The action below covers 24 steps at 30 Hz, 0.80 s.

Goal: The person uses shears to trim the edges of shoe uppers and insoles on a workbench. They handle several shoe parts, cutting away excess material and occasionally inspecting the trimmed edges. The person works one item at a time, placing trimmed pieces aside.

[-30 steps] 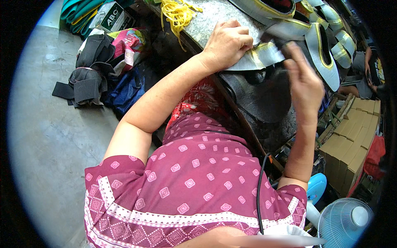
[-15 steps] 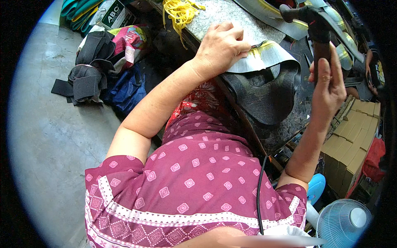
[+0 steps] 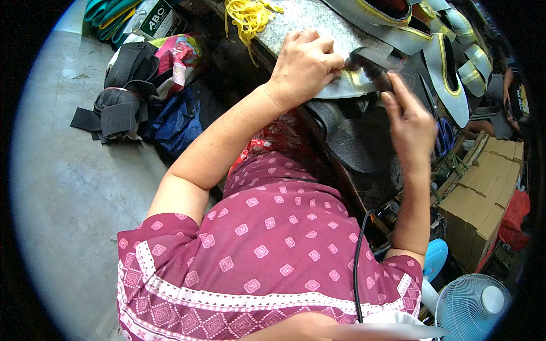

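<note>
My left hand [image 3: 307, 65] is closed in a pinch at the left edge of a light grey shoe upper [image 3: 344, 89] with yellow along its edge. Its fingertips are turned away, so the exact grip is partly hidden. A hammer [image 3: 372, 67], smeared by motion, is in my right hand [image 3: 410, 128], fingers wrapped round the dark handle. Its head is down over the yellow-edged part of the upper; contact cannot be made out. A pale speckled stone slab [image 3: 296, 25] lies beyond the upper. Black sheet material [image 3: 355, 139] lies on the near side.
Yellow strips [image 3: 247, 20] lie in a heap at the slab's left. More grey shoe uppers [image 3: 446, 79] and blue-handled scissors [image 3: 445, 136] are at the right. Cardboard boxes [image 3: 478, 190] and a fan [image 3: 472, 307] stand lower right. Black strips [image 3: 119, 111] are bundled at left. Another person sits far right.
My right hand has swung the hammer down and leftward from its raised position onto or just over the upper. My left hand has stayed in place.
</note>
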Tool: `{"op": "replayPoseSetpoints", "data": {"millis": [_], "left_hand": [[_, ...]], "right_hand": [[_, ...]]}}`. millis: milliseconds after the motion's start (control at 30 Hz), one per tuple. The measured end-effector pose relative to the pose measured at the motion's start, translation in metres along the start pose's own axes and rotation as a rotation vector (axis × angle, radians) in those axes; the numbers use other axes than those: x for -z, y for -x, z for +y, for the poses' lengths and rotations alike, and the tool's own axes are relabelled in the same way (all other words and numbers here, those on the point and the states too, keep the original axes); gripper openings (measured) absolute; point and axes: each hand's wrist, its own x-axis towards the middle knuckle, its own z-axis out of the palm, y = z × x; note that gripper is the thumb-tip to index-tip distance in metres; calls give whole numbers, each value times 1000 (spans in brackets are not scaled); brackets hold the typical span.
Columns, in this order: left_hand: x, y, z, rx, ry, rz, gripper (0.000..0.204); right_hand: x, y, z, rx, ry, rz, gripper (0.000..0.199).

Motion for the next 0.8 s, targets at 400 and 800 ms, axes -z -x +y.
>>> {"op": "replayPoseSetpoints", "data": {"millis": [400, 800], "left_hand": [[3, -6, 2, 109, -29, -95, 12], [-20, -33, 0, 165, -58, -135, 14]], "right_hand": [[-3, 10, 8, 0, -358, 138, 38], [-6, -14, 18, 70, -476, 452, 37]]}}
